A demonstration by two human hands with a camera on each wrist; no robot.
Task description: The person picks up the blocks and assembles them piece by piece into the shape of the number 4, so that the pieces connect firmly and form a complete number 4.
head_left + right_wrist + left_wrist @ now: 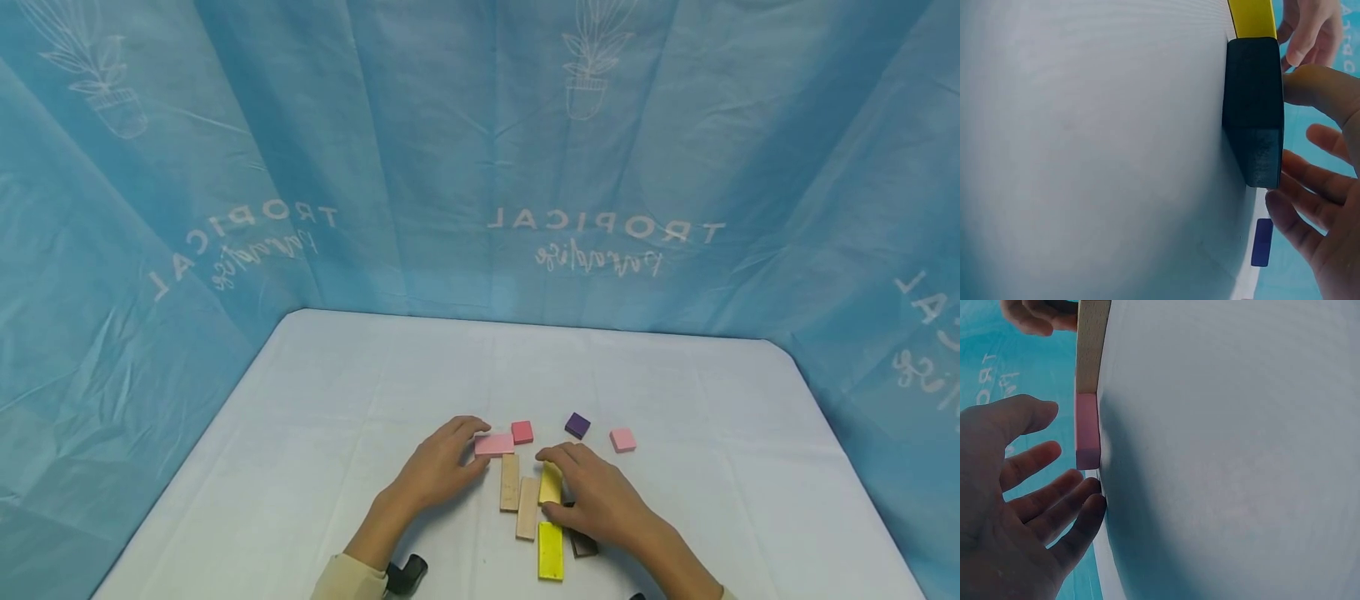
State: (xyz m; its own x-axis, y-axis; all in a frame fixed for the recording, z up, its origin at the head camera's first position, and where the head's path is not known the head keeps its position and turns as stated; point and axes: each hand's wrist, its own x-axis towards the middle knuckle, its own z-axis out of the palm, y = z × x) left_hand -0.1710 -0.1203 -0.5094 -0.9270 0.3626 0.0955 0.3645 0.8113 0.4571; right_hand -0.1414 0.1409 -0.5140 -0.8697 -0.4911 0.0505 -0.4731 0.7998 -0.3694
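Observation:
My left hand (442, 467) is at the left end of a pink block (494, 445), thumb and fingers spread around that end. In the left wrist view, the fingers (1054, 506) are loosely bent beside the pink block (1087, 431), with a gap between thumb and block. My right hand (600, 493) reaches over the farther yellow block (551, 483), its fingertips near the far end and its thumb by the near end. Partly under that hand lies a dark brown block (584, 544). In the right wrist view, the dark block (1254, 87) hides part of the relaxed fingers.
Two plain wooden blocks, one farther (510, 483) and one nearer (527, 508), lie between the hands. A second yellow block (551, 552) is nearest me. Beyond are a red block (522, 432), a purple block (577, 425) and a small pink block (622, 440). Blue curtains (450, 167) surround the white table (315, 400).

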